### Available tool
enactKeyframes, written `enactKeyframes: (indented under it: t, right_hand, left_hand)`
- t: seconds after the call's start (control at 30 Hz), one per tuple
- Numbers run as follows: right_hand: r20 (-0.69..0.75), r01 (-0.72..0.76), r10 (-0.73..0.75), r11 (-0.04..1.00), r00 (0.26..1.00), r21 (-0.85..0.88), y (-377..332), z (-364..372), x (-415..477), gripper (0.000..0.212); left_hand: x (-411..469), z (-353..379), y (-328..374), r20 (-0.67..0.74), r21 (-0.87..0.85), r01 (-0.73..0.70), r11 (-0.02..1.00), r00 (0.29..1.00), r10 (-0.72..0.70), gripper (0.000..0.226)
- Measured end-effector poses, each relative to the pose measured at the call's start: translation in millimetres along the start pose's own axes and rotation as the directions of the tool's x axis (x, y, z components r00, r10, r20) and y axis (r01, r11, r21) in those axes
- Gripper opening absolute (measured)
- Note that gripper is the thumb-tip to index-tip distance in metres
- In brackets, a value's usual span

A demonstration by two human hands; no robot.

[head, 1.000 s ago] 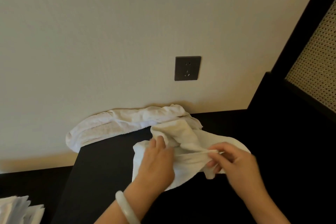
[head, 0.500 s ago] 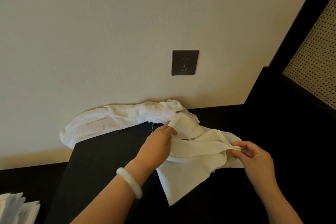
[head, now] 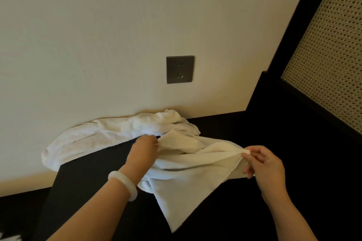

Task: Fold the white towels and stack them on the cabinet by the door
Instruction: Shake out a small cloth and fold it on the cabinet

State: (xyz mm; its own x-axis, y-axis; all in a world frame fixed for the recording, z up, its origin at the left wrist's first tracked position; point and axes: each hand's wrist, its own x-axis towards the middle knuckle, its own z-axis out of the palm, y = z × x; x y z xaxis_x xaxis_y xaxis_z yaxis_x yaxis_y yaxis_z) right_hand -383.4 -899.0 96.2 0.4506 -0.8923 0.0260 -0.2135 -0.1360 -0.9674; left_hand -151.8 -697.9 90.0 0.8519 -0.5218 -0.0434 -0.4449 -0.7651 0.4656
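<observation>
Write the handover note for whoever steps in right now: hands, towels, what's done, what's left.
Hands: the left hand pinches one end of the spread towel; the right hand pinches the opposite corner.
Towels: the spread towel is stretched between the hands, its lower part draped on the dark surface. The second towel lies crumpled against the wall.
Done: no folded towel in view.
Left: fold this one, then the second, and stack both.

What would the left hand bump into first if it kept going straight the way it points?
Most likely the crumpled towel bunched against the wall, just past the left hand, which holds a corner of the spread towel. Depth is hard to judge here.
</observation>
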Motion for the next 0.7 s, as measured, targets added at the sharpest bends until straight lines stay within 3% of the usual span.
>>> enactKeyframes:
  t: [0.03,0.1,0.2,0.27,0.37,0.47,0.6,0.7]
  right_hand:
    - [-0.013,0.011,-0.010,1.000,1.000,0.024,-5,-1,1,0.009]
    - [-0.022,0.038,-0.036,0.996,0.999,0.085,-18,-3,3,0.009]
    - [0.025,0.075,-0.081,0.982,0.996,0.173,-36,1,1,0.009]
    - [0.068,0.054,-0.068,0.980,0.995,0.194,-40,10,-4,0.009]
    - [0.123,0.029,-0.048,0.988,0.991,0.153,-35,19,-14,0.011]
    - [0.149,0.031,-0.050,0.992,0.988,0.126,-32,17,-20,0.015]
    - [0.102,0.071,-0.094,0.975,0.990,0.210,-56,5,-12,0.016]
    - [0.090,0.126,-0.165,0.934,0.982,0.335,-94,-3,1,0.016]
  left_hand:
    - [-5,-14,-1,-0.068,-0.180,0.044,0.983,0.996,-0.057,0.022]
    - [-22,-46,-5,-0.196,-0.532,0.083,0.843,0.956,-0.218,0.023]
    - [-56,-78,-20,-0.255,-0.765,0.052,0.642,0.891,-0.377,0.024]
    - [-80,-80,-32,-0.210,-0.759,0.113,0.641,0.890,-0.406,0.029]
    - [-107,-63,-49,-0.118,-0.517,0.255,0.817,0.924,-0.363,0.024]
    - [-120,-61,-49,-0.129,-0.418,0.262,0.870,0.931,-0.342,0.011]
    - [-116,-95,-39,-0.211,-0.516,0.206,0.831,0.910,-0.357,0.018]
    - [-101,-144,-28,-0.320,-0.674,0.049,0.737,0.880,-0.350,0.006]
